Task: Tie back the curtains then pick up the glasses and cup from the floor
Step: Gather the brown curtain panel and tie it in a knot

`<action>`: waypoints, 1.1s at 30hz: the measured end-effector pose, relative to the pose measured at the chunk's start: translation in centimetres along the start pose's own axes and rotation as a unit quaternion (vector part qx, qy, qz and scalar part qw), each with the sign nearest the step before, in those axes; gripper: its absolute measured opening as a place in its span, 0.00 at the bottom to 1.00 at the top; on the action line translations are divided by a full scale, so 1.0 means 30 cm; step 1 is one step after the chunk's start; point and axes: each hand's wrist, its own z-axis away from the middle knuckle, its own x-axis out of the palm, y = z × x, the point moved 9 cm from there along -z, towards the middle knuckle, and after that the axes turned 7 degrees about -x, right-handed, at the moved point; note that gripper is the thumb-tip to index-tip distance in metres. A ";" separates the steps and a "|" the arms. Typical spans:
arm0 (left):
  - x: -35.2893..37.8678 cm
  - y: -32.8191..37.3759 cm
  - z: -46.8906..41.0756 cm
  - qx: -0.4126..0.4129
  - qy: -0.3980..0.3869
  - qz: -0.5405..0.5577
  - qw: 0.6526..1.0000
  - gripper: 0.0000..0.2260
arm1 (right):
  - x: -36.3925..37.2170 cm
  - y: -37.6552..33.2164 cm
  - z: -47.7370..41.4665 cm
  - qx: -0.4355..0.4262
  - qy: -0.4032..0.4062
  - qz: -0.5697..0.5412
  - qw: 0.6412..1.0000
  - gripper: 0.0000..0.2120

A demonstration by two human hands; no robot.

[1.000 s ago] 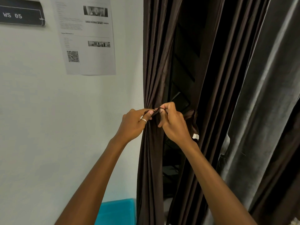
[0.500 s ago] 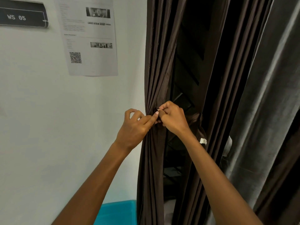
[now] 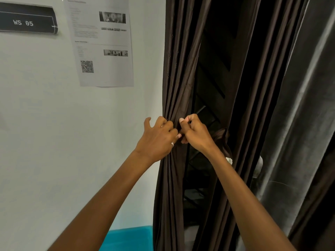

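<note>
Cinching the tie-back [image 3: 220, 136] round the brown curtain [image 3: 176, 87]
Left hand [image 3: 157, 140] and right hand [image 3: 195, 133] have moved in tight against the gathered folds since a second ago, each grip pinched on the tie-back's ends; the fastening looks nearly done, with the glasses and cup out of view

Brown curtain [image 3: 177, 87]: dark woven cloth with a faint satin sheen along the pleats.
Tieback band [image 3: 222, 136]: brown cloth like the curtain's, glossier at its creases.
Grey curtain [image 3: 299, 105]: velvet-like cloth with a soft nap and a pale sheen on the folds.
Wall [image 3: 54, 142]: pale paint, matt and smooth.
Sheet [image 3: 101, 42]: white paper, matt, printed in black.
Sign [image 3: 27, 20]: black and smooth with a slight gloss; material unclear.
Ring [image 3: 172, 144]: pale metal, shiny.
Teal surface [image 3: 130, 238]: smooth, with little shine; material unclear.
</note>
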 end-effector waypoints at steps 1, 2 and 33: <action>0.011 -0.004 -0.004 -0.016 -0.029 0.013 0.999 0.11 | 0.004 0.001 0.000 -0.008 -0.008 0.010 1.000 0.09; 0.024 -0.008 -0.009 -0.033 -0.060 0.031 0.997 0.13 | 0.007 0.003 0.002 -0.014 -0.015 0.015 1.000 0.09; 0.052 -0.104 0.038 -0.224 0.050 0.401 0.887 0.11 | 0.015 -0.055 0.145 -0.273 0.071 0.179 0.943 0.06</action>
